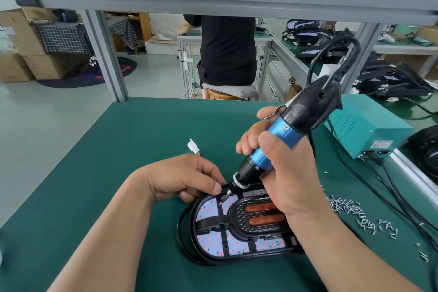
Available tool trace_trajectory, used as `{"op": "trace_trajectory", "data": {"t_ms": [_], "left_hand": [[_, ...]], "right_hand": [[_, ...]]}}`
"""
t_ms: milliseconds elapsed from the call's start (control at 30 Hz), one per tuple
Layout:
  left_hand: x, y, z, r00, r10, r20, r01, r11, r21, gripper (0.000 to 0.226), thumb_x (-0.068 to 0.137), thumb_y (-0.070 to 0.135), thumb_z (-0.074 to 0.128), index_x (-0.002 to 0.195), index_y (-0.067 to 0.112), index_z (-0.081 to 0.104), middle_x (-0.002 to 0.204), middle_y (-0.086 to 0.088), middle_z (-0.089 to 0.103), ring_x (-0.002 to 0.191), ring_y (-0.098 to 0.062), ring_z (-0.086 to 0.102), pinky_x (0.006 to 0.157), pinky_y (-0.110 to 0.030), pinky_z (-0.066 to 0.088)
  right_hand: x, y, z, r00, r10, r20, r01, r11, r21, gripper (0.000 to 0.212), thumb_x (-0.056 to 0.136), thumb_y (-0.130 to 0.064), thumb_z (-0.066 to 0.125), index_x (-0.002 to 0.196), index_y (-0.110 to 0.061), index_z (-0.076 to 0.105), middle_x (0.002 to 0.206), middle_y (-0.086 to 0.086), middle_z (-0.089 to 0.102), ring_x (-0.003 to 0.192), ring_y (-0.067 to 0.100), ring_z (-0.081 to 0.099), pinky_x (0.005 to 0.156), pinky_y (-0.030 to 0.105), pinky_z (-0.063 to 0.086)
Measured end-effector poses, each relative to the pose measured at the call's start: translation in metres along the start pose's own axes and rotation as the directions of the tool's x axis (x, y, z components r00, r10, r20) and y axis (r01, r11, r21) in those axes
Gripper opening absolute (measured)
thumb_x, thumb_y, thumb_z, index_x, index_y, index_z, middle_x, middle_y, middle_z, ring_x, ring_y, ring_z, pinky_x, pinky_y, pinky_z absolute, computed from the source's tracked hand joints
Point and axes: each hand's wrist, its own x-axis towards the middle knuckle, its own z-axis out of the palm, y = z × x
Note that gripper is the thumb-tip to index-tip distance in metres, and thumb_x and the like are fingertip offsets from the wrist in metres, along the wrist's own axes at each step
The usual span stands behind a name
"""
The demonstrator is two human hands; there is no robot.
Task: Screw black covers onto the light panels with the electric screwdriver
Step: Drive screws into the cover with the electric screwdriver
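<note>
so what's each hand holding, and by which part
Right hand grips the electric screwdriver round its blue barrel. Left hand: fingertips closed beside the bit; whether on a screw cannot be told.

Blue-and-black screwdriver (279,140), green mat (118,149), black cover (238,217) over a white panel (208,211) (red-dotted), teal box (369,125).

Your green counter (94,173) runs past your left hand (184,178) to a grey aluminium frame (104,54). Beyond it, further left, lie pale glossy floor (35,125) and stacked cardboard boxes (19,31). Straight ahead, a person in black (227,50) sits on a wooden stool (220,95). A second counter (282,41) stretches away beyond your right hand (284,173).
</note>
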Motion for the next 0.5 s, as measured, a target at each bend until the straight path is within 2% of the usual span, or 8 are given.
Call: {"op": "trace_trajectory", "data": {"t_ms": [133,233,300,400,500], "left_hand": [[0.0003,0.0008,0.0010,1.000,0.004,-0.018,-0.004,1.000,0.012,0.008,0.081,0.015,0.077,0.089,0.016,0.079,0.069,-0.006,0.042,0.048,-0.011,0.026,0.045,-0.022,0.021],[0.0000,0.0023,0.0024,1.000,0.017,-0.018,-0.016,0.999,0.029,0.004,0.081,0.015,0.076,0.082,0.019,0.077,0.075,-0.010,0.038,0.050,-0.013,0.024,0.046,-0.022,0.020],[0.0000,0.0024,0.0028,1.000,0.022,-0.014,-0.021,0.999,0.035,0.009,0.082,0.015,0.075,0.076,0.022,0.076,0.071,-0.007,0.038,0.050,-0.012,0.024,0.047,-0.023,0.019],[-0.0007,0.0020,0.0031,1.000,0.015,-0.013,-0.014,0.999,0.035,0.008,0.082,0.015,0.074,0.078,0.021,0.076,0.069,-0.005,0.040,0.049,-0.011,0.024,0.047,-0.023,0.017],[-0.0009,0.0015,0.0036,1.000,0.016,-0.019,-0.016,0.999,0.034,0.005,0.082,0.014,0.075,0.087,0.016,0.076,0.081,-0.015,0.040,0.049,-0.011,0.025,0.046,-0.022,0.018]], "right_hand": [[-0.0033,-0.0037,0.0052,0.994,-0.011,0.107,0.010,1.000,0.007,0.030,0.096,-0.035,0.079,0.116,-0.021,0.062,0.087,0.003,0.062,0.078,0.030,0.060,0.084,0.053,0.052],[-0.0052,-0.0029,0.0067,0.981,-0.027,0.190,0.034,0.999,-0.035,0.022,0.096,-0.040,0.079,0.111,-0.029,0.067,0.095,0.004,0.063,0.081,0.032,0.064,0.082,0.067,0.053],[-0.0063,-0.0011,0.0060,0.977,-0.022,0.212,0.034,0.998,-0.054,0.021,0.097,-0.039,0.078,0.113,-0.030,0.068,0.096,0.005,0.065,0.081,0.033,0.066,0.082,0.071,0.053],[-0.0060,-0.0005,0.0056,0.978,-0.011,0.209,0.020,0.999,-0.043,0.028,0.099,-0.036,0.077,0.121,-0.028,0.064,0.090,0.005,0.066,0.078,0.033,0.065,0.078,0.066,0.053],[-0.0042,-0.0010,0.0055,0.976,-0.001,0.217,0.013,0.999,-0.052,0.019,0.098,-0.039,0.077,0.112,-0.031,0.067,0.088,0.004,0.063,0.075,0.034,0.060,0.071,0.067,0.050]]}}
